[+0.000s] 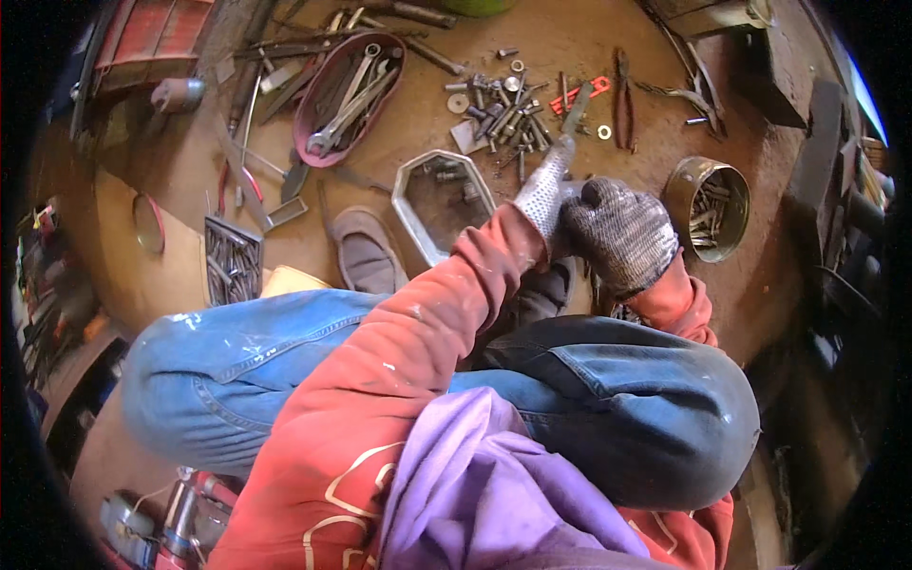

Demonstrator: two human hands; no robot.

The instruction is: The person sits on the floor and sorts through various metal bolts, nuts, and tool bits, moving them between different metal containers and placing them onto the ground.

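My left hand (546,185), in a light grey knitted glove, reaches out over the floor with its fingers pressed together. Just beyond its fingertips a flat grey-green strip (577,108) points away; whether the hand grips it I cannot tell. My right hand (622,233), in a dark, soiled glove, is closed in a fist against the left one. Whatever lies inside that fist is hidden. Left of my hands stands an octagonal metal tray (407,220) with a few metal pieces in it. A pile of bolts (508,114) lies on the floor beyond them.
A pink oval basin (306,142) holds wrenches. A round tin (676,195) of small metal parts stands right, near pliers (623,104) and a red slotted piece (594,90). A square container (211,249) of nails or screws sits left. My shoe (366,252) rests beside the tray.
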